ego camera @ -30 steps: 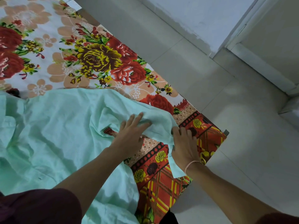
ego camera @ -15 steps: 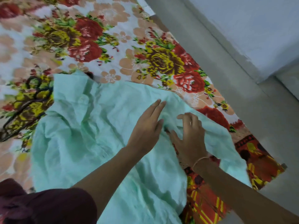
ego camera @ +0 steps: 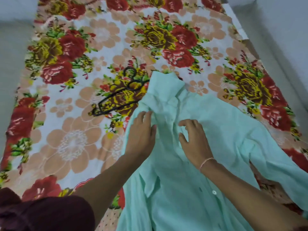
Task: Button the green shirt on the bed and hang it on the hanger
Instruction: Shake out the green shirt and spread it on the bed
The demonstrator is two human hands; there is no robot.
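Half a second ago the two hands lay close together on the cloth. Now they sit apart and farther up the green shirt (ego camera: 225, 147), near its collar, and the hanger (ego camera: 120, 95) is in full view.

The left hand (ego camera: 141, 135) lies palm down on the shirt's left edge. Its forearm reaches in from the near left out of a dark maroon sleeve (ego camera: 46, 214). Its grip is spread flat, with the fingers almost straight, side by side and pointing far, their tips on a raised fold. The right hand (ego camera: 195, 142) rests on the shirt's front with its grip half bent. The fingers arch like a claw with their tips on the cloth, and the thumb stands apart. Whether any cloth is caught under those tips cannot be told. A thin pale band (ego camera: 206, 161) circles the right wrist.

There are two hands, one shirt, one black hanger, and one white button (ego camera: 214, 192) plainly showing low on the front.

The shirt lies crumpled on the near right part of the bed (ego camera: 71, 144), collar to the far side. One sleeve trails toward the bed's right edge. The hanger lies flat on the flowered sheet just left of the collar, with its right end meeting the shirt's edge. Bare sheet spreads to the left and far of the shirt. Pale floor (ego camera: 10, 67) runs along the bed's left edge.
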